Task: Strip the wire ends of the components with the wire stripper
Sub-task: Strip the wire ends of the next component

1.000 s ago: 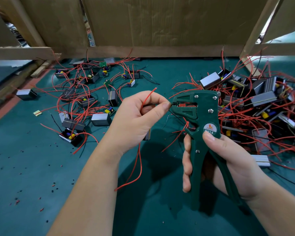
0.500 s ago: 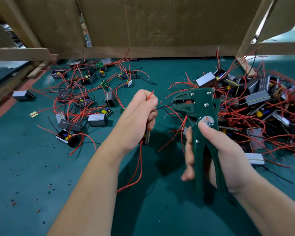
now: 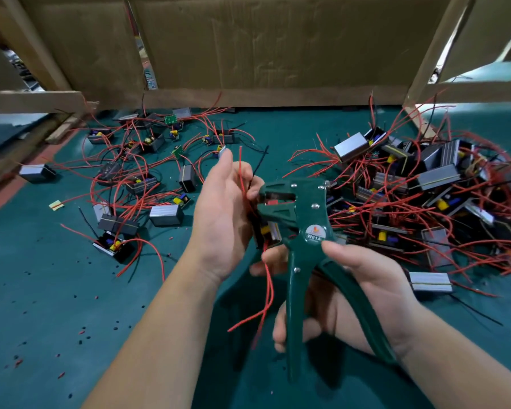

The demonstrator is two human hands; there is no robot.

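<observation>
Head view: left hand (image 3: 223, 222), fingers curled round a component (image 3: 266, 231), sits at 9 o'clock of the wire stripper (image 3: 306, 228), whose 2 handles the right hand (image 3: 366, 293) grips with curled fingers.

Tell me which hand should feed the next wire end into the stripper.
Left. The left hand holds the component with its red wires right beside the head of the wire stripper; the right hand is busy gripping its handles.
</observation>
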